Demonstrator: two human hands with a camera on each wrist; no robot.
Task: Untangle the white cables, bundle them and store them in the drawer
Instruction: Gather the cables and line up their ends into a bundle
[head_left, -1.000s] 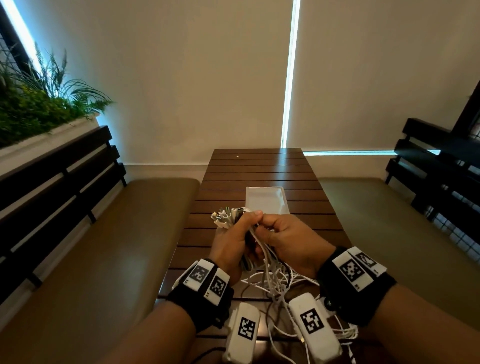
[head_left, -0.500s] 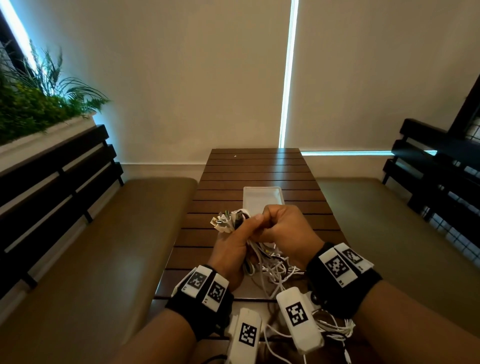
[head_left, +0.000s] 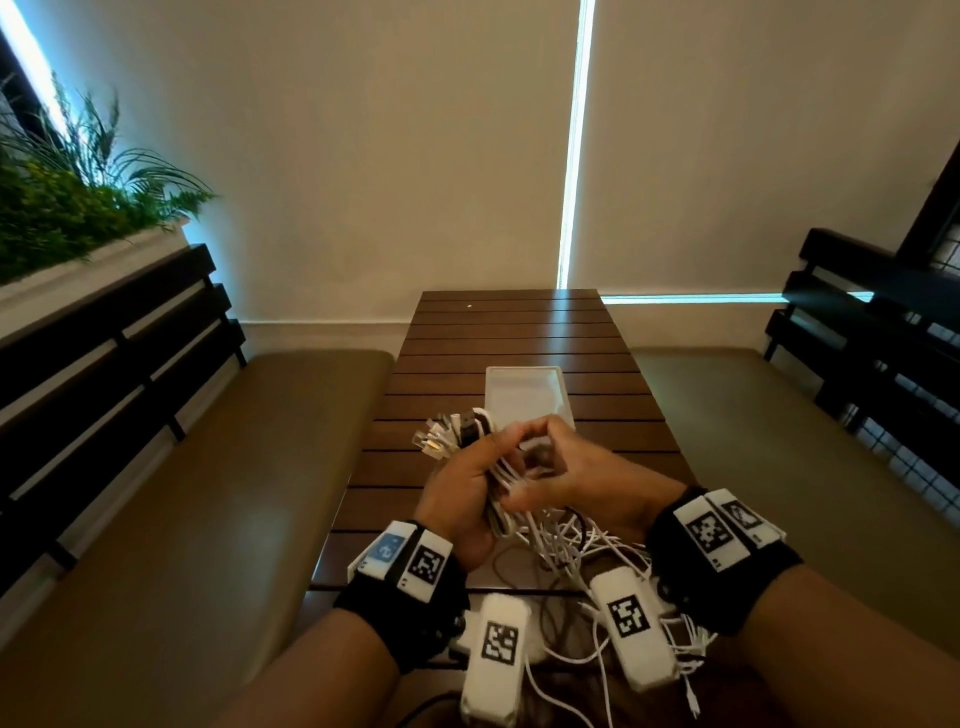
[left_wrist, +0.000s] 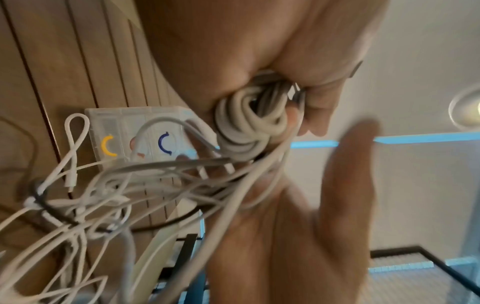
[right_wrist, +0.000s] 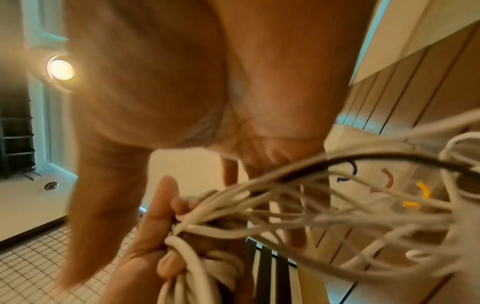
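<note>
I judge I'm mid-bundling: my left hand (head_left: 470, 493) is clamped around the coiled bundle of white cables (left_wrist: 249, 123), held above the worktop (head_left: 509, 332). My right hand (head_left: 576, 478) pinches loose strands beside it. Next, draw the trailing tangle (head_left: 576, 551) free and wrap it on.

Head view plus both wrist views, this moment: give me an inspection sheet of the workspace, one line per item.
Surface: dark slatted wooden table.
Job's things: coiled white cable bundle in the left hand; clear plastic drawer box on the table beyond the hands.
Clutter: nothing seen.
Grippers: left hand grips the bundle; right hand is at the bundle, grip unclear.
Cables: loose white cables trail tangled from the bundle; one dark cable among them.
Surroundings: padded benches on both sides, planter on the left.
</note>
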